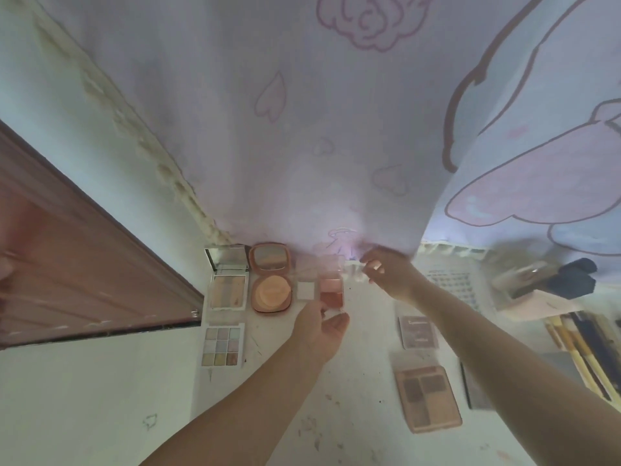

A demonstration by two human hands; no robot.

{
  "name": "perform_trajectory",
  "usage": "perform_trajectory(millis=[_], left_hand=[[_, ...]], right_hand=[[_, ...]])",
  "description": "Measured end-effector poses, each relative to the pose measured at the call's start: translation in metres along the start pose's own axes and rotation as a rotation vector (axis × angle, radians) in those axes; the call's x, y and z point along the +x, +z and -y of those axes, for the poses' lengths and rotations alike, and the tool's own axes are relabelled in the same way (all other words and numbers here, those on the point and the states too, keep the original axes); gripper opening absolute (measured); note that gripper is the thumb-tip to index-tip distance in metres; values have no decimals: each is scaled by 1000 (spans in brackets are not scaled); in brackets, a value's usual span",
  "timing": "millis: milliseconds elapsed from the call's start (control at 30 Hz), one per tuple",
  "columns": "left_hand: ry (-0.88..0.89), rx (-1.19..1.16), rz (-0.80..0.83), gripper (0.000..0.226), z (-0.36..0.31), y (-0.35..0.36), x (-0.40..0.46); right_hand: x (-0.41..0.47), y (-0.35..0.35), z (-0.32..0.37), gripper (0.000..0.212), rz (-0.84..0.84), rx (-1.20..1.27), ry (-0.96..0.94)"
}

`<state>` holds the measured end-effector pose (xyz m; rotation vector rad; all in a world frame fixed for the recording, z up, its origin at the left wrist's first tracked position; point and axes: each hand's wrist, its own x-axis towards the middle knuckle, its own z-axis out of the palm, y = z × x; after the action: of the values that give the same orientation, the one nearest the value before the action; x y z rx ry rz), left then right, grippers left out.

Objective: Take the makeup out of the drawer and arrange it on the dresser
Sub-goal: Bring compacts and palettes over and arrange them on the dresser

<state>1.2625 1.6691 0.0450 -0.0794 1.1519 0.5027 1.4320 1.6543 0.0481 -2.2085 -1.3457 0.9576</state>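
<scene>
1. Two bare forearms reach up from the bottom edge of the frame over the white, scuffed dresser top (353, 415).
2. Right of centre, low in the frame, a tan eyeshadow palette (427, 398) lies open, showing brown and beige pans; just above it sits a smaller pinkish palette (418, 332) with dark print on it.
3. Left of centre, a nine-pan palette (221, 346) of pale shimmer shades lies flat in a clear case.
4. At mid-frame the left hand (322, 327) is loosely spread, thumb and fingers touching the near edge of a clear-cased blush palette (331, 292) with pink and rust-red pans; whether it actually grips it I cannot tell.
5. Just left of that palette lies a small white square pan (305, 290).
6. Further left, in a row against the curtain, stand a round peach powder compact (271, 279), lid raised with its mirror showing, and a silver mirrored palette (228, 280) with striped pastel powder.
7. Above the blush palette, the right hand (386, 272) pinches a small clear piece, too blurred to identify.
8. At the right edge, brushes (581, 354) lie in a bundle, and dark-headed brushes (564, 280) rest on a pink box.
9. Farthest back hangs a lilac curtain (302, 112) with pink cartoon outlines.
</scene>
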Motion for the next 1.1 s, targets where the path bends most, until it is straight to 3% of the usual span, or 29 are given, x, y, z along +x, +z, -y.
perform_trajectory(millis=[167, 300, 400, 500, 633, 867, 1000, 1100], left_hand=[[-29, 176, 29, 24, 41, 17, -2], [8, 378, 125, 27, 58, 47, 6], [25, 465, 154, 27, 54, 60, 16], [26, 504, 181, 16, 44, 62, 17], [11, 599, 430, 16, 32, 49, -9], [120, 821, 459, 24, 19, 31, -45], [53, 795, 412, 34, 13, 21, -54], [-45, 803, 468, 37, 9, 10, -59]], right_hand=[[-25, -37, -44, 34, -40, -559, 81], [-26, -18, -57, 51, -33, -743, 100], [-26, -5, -56, 47, -117, -771, 66], [-33, -7, -47, 42, -155, -513, 59], [-57, -17, -27, 50, -68, 5, 91], [-87, -18, 9, 40, 24, 144, 4], [-104, -25, 20, 35, 67, 61, -135], [-114, -31, 25, 35, 145, 115, -179]])
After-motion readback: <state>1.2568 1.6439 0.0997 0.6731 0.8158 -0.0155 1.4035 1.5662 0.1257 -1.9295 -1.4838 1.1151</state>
